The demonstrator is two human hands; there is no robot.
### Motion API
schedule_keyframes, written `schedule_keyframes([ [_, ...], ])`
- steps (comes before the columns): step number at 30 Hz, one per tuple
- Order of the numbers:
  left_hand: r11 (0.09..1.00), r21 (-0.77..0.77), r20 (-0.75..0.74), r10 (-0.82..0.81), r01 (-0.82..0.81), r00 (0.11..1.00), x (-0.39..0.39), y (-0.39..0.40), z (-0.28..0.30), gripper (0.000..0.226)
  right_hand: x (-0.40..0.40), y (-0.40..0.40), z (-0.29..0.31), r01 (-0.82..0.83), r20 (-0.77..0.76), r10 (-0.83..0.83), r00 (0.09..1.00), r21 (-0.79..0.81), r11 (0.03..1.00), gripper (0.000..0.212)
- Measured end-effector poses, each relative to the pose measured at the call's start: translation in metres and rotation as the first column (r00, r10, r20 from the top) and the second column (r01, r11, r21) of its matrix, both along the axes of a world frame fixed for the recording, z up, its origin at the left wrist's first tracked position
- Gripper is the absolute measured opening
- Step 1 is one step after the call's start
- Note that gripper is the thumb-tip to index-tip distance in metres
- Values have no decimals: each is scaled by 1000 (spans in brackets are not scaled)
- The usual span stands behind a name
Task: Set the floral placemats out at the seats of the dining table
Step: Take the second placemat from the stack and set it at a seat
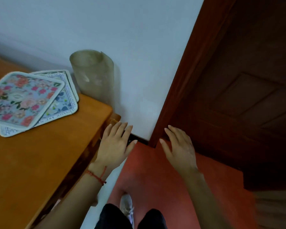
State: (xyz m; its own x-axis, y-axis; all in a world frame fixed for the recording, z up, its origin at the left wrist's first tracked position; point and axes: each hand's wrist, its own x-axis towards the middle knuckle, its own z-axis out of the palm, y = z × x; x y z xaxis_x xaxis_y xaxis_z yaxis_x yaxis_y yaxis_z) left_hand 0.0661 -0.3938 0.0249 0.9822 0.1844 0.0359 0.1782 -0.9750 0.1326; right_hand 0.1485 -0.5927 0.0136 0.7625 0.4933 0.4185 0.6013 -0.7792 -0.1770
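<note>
A loose stack of floral placemats [23, 98] lies askew near the far corner of the orange wooden dining table [40, 162]; the top one shows pink flowers on pale blue with a cream border. A blue-bordered mat [63, 104] pokes out beneath it. My left hand [116, 144], with a red string bracelet at the wrist, hovers off the table's right edge, fingers spread and holding nothing. My right hand [178, 146] is held out over the red floor, fingers apart and also holding nothing. Both hands are well to the right of the mats.
A rolled translucent sheet [92, 76] stands upright at the table's far corner against the white wall [139, 47]. A dark wooden door [238, 96] and its frame fill the right. Red floor [155, 179], my legs and a white shoe [127, 205] are below.
</note>
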Motion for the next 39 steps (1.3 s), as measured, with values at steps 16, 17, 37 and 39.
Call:
schedule_keyframes([
  [16,945,6,-52,328,-328,943,26,101,9,69,90,127,7,-293,-83,292,953,-3,956,47],
  [17,933,3,-62,360,-360,931,27,107,9,71,96,138,7,-328,-95,326,941,0,945,51],
  [37,476,-19,-127,871,-879,474,-19,184,6,67,134,334,-4,-845,-160,844,512,86,528,52],
  [39,437,-27,-124,891,-899,437,-29,195,3,63,128,352,-7,-861,-194,855,480,83,502,52],
])
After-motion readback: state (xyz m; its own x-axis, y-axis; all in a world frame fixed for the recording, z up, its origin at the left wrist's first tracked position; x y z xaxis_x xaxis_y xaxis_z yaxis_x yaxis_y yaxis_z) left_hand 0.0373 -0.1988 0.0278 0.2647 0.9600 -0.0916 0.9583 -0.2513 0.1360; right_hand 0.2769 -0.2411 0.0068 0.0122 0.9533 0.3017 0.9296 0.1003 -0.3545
